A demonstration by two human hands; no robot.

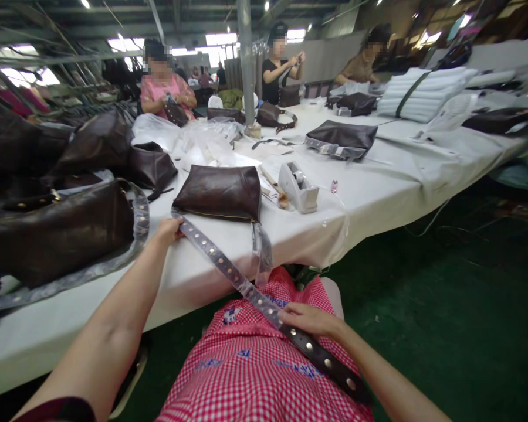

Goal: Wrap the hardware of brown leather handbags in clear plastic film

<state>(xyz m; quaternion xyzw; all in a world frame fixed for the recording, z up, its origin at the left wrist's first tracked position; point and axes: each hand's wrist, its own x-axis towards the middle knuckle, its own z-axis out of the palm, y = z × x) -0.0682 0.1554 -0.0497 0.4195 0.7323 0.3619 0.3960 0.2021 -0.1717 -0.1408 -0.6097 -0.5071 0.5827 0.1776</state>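
A dark brown leather bag point(222, 192) lies on the white table in front of me, its zipper edge facing my body. From its left corner a studded strap point(229, 268) runs down across my lap; its upper length is wrapped in clear plastic, while the lower end is bare leather. My left hand point(171, 230) grips the strap near the bag's corner. Further down, my right hand point(310, 320) is closed on the strap where the plastic wrap ends. A second plastic-wrapped piece point(261, 249) hangs from the bag's right corner over the table edge.
Many brown bags point(57, 228) are heaped at the left. A white tape dispenser point(297, 189) stands right of my bag, with another bag point(343, 139) beyond it. Crumpled plastic point(202, 140), a pole point(246, 64) and stacked white sheets point(425, 97) are farther back. Several people work across the table.
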